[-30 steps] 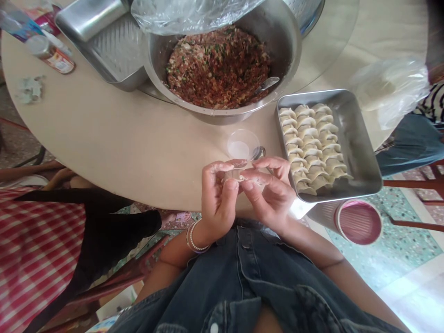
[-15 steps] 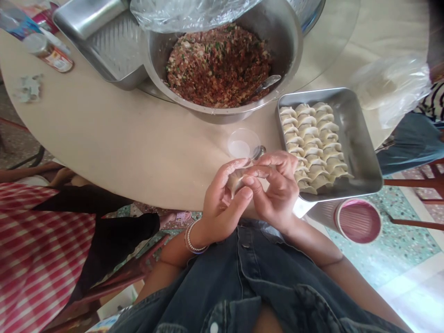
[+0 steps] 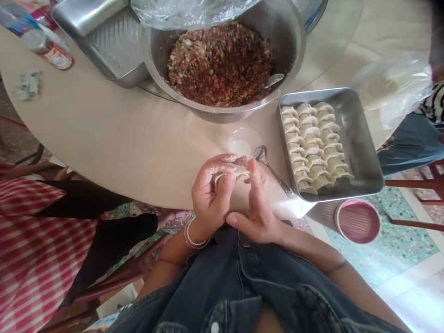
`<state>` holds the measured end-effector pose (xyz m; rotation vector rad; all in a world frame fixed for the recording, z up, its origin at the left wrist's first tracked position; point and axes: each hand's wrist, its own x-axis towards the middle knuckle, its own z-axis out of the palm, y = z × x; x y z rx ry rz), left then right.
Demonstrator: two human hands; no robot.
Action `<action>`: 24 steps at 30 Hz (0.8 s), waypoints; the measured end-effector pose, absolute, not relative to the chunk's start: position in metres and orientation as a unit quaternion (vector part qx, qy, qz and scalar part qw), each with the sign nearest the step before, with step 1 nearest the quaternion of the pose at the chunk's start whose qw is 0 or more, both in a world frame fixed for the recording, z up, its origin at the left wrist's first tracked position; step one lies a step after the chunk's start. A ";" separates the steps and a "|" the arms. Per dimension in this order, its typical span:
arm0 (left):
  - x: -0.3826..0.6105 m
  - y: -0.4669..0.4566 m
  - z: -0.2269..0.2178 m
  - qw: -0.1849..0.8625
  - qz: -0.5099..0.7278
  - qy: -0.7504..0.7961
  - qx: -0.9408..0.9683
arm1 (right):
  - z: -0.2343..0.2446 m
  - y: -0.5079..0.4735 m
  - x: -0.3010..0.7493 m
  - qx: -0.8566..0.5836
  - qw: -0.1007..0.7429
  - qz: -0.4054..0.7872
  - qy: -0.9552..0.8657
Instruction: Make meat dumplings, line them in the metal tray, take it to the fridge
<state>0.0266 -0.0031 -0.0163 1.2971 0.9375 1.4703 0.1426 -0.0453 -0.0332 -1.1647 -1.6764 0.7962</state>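
My left hand [image 3: 211,192] is curled around a pale dumpling [image 3: 235,171], thumb and fingers pinching its edge. My right hand [image 3: 255,203] stands edge-on beside it with fingers stretched out straight, fingertips touching the dumpling. Both hands hover over the near edge of the round beige table [image 3: 114,134]. Just beyond the fingers sit a small clear water dish [image 3: 244,141] and a metal spoon [image 3: 272,170]. A steel tray [image 3: 360,148] to the right holds several folded dumplings [image 3: 314,145] in rows. A large steel bowl [image 3: 294,41] of minced meat filling [image 3: 218,62] stands behind.
Another steel tray [image 3: 111,44] and a plastic bag [image 3: 183,11] lie at the back. A jar [image 3: 46,48] lies at far left, crumpled clear plastic [image 3: 391,88] at right. A pink cup [image 3: 357,221] sits below the tray. A person in red checks [image 3: 38,240] sits at left.
My right hand has let go of its pinch and straightened its fingers alongside the dumpling. My left hand keeps the dumpling and has shifted slightly left, uncovering the spoon.
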 end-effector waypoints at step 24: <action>0.025 -0.002 -0.018 0.404 0.590 0.342 0.610 | -0.026 -0.030 0.152 -0.518 0.589 0.065 -0.617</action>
